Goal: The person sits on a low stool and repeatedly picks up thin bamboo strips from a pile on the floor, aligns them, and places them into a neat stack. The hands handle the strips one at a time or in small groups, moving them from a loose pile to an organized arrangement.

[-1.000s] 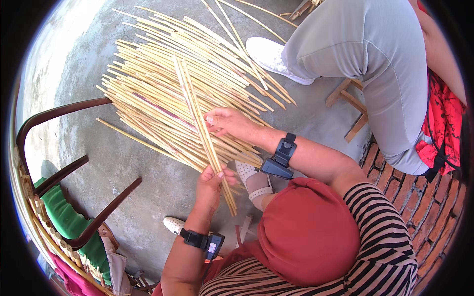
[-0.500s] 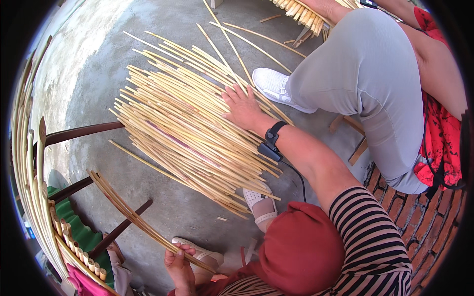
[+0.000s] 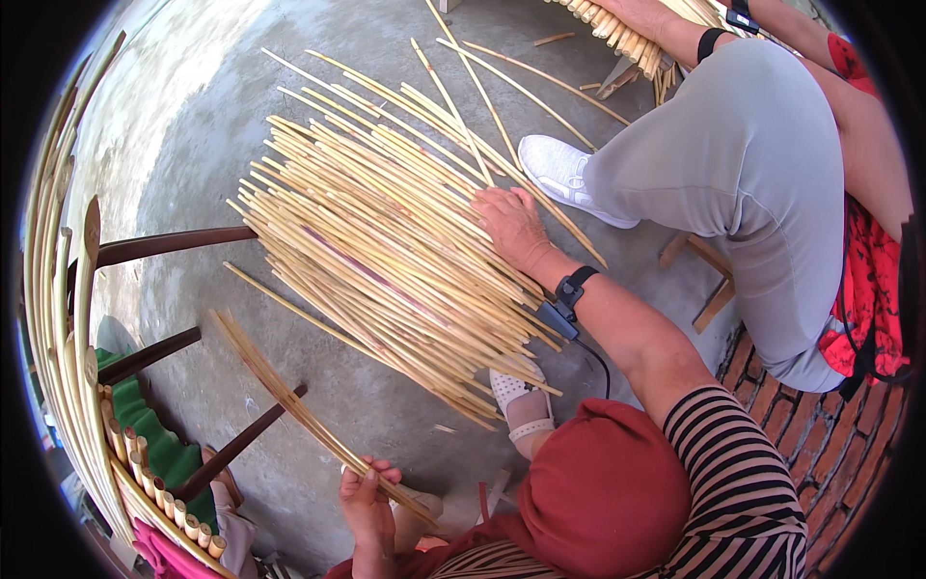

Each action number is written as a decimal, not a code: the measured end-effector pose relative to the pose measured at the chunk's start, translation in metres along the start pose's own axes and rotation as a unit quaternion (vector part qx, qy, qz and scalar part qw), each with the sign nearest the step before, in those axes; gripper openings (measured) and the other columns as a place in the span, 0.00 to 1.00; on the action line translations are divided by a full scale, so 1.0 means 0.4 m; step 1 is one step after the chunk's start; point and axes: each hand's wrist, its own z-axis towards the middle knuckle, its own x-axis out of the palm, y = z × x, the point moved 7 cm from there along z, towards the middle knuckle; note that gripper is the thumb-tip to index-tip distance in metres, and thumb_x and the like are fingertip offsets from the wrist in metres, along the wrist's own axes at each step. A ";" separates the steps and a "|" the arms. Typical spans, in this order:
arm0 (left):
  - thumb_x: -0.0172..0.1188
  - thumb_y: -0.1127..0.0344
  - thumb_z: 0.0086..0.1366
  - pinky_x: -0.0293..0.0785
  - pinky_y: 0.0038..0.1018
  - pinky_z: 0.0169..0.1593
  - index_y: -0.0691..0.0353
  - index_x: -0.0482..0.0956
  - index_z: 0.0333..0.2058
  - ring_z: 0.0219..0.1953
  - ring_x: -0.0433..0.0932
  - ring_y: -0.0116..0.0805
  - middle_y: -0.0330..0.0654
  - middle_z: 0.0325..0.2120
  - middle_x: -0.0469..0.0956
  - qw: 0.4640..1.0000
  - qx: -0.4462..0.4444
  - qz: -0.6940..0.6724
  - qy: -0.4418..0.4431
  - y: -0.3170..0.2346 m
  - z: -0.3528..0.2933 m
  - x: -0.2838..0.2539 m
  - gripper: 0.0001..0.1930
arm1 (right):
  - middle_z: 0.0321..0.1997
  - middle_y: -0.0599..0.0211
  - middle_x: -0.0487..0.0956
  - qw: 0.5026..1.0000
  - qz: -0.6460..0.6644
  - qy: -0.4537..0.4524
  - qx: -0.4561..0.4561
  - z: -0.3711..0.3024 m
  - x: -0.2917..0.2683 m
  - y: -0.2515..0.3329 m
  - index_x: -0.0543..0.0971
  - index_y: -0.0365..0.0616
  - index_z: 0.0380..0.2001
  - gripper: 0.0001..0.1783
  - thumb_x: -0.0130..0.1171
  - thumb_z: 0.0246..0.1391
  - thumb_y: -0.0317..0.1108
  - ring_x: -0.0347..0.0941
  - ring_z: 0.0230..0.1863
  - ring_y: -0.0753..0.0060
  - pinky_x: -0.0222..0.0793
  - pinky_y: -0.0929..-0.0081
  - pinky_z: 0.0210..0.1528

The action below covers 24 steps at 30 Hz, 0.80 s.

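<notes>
I saw peeled sticks [image 3: 381,246] left of the nearer right hand [image 3: 513,228], slanting down-right, that grip unclear; left hand [image 3: 370,494] held slim rods [image 3: 289,398].

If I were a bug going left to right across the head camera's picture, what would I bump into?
Green cloth → left hand → right hand → wooden frame → red clothing.
</notes>
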 end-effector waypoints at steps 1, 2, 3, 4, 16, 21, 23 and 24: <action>0.50 0.77 0.66 0.82 0.34 0.40 0.65 0.73 0.44 0.31 0.82 0.39 0.49 0.34 0.80 1.000 0.001 0.001 -0.002 0.003 0.000 -0.004 0.09 | 0.57 0.68 0.74 0.998 -0.023 -0.053 0.000 0.014 -0.021 -0.010 0.75 0.47 0.50 0.17 0.54 0.56 0.32 0.61 0.64 0.65 0.50 0.59 0.63; 0.51 0.76 0.66 0.81 0.34 0.40 0.65 0.73 0.44 0.31 0.82 0.39 0.49 0.34 0.80 1.000 0.000 0.001 -0.003 0.007 0.001 -0.008 0.09 | 0.57 0.69 0.74 0.998 -0.034 -0.043 0.034 0.028 -0.020 -0.030 0.75 0.48 0.50 0.17 0.54 0.56 0.32 0.62 0.62 0.66 0.50 0.59 0.62; 0.52 0.76 0.66 0.81 0.35 0.40 0.65 0.73 0.44 0.31 0.82 0.40 0.49 0.34 0.80 1.000 0.000 0.000 -0.003 0.011 0.003 -0.011 0.09 | 0.57 0.69 0.74 0.996 -0.047 -0.033 0.068 0.041 -0.022 -0.052 0.75 0.48 0.50 0.17 0.54 0.56 0.32 0.63 0.61 0.66 0.51 0.60 0.61; 0.52 0.75 0.66 0.81 0.36 0.40 0.65 0.73 0.44 0.31 0.82 0.40 0.49 0.34 0.80 1.000 -0.001 -0.002 -0.002 0.012 0.004 -0.012 0.09 | 0.57 0.70 0.74 0.993 -0.059 -0.023 0.102 0.049 -0.024 -0.072 0.76 0.49 0.50 0.17 0.54 0.56 0.32 0.64 0.60 0.66 0.51 0.61 0.60; 0.51 0.76 0.67 0.80 0.34 0.40 0.65 0.72 0.45 0.31 0.81 0.39 0.49 0.34 0.80 1.000 -0.009 0.003 -0.022 0.015 0.007 -0.017 0.09 | 0.40 0.74 0.76 0.988 -0.136 -0.010 0.069 0.066 -0.051 -0.096 0.78 0.52 0.34 0.11 0.56 0.46 0.26 0.68 0.46 0.66 0.55 0.64 0.48; 0.50 0.76 0.67 0.80 0.34 0.40 0.65 0.72 0.45 0.31 0.81 0.39 0.49 0.34 0.79 1.000 -0.014 0.006 -0.020 0.015 0.008 -0.011 0.09 | 0.39 0.73 0.76 0.991 -0.115 0.023 0.064 0.038 -0.039 -0.112 0.78 0.52 0.35 0.11 0.56 0.46 0.26 0.68 0.46 0.65 0.56 0.64 0.47; 0.50 0.76 0.67 0.80 0.34 0.40 0.66 0.72 0.45 0.31 0.81 0.39 0.49 0.34 0.79 1.000 -0.014 0.006 -0.020 0.015 0.007 -0.012 0.09 | 0.41 0.73 0.76 0.993 -0.089 0.024 0.077 0.028 -0.040 -0.106 0.78 0.51 0.37 0.12 0.56 0.46 0.28 0.68 0.47 0.65 0.56 0.63 0.49; 0.50 0.76 0.67 0.80 0.34 0.40 0.66 0.71 0.45 0.31 0.81 0.39 0.49 0.34 0.79 1.000 -0.013 0.004 -0.018 0.017 0.008 -0.012 0.09 | 0.45 0.71 0.75 0.996 -0.079 0.006 0.050 0.027 -0.046 -0.083 0.78 0.52 0.40 0.13 0.56 0.48 0.30 0.67 0.51 0.64 0.55 0.61 0.53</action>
